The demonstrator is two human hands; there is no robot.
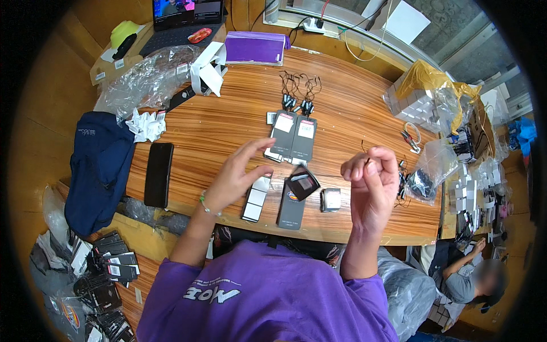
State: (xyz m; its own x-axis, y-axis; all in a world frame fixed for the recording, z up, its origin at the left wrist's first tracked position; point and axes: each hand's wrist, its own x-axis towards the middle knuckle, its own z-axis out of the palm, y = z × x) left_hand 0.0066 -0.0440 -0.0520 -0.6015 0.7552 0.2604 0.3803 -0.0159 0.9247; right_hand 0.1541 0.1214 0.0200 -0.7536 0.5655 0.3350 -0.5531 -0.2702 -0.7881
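Observation:
My left hand [236, 178], a beaded bracelet at its wrist, is open, thumb and fingers apart over the table. Beside it lies a stack of white labels [257, 196]. At the right, my right hand [373, 185] is raised with thumb and forefinger pinched on a thin dark cord [364, 147], mostly hidden by the fingers. Between the hands, a black square card piece [302, 182] is tilted over a long dark grey hang tag [292, 211]. A small stack of white labels [330, 200] sits right of it. Two piles of grey hang tags [293, 145] with black cords lie farther back.
A black phone [158, 175] and a navy pouch [97, 171] lie left. Clear plastic [151, 82], a purple box [254, 48] and a laptop [185, 31] are behind. Right are bagged white boxes [419, 102], pliers [411, 139] and a bag of black cords [424, 179]. Another person [464, 279] sits lower right.

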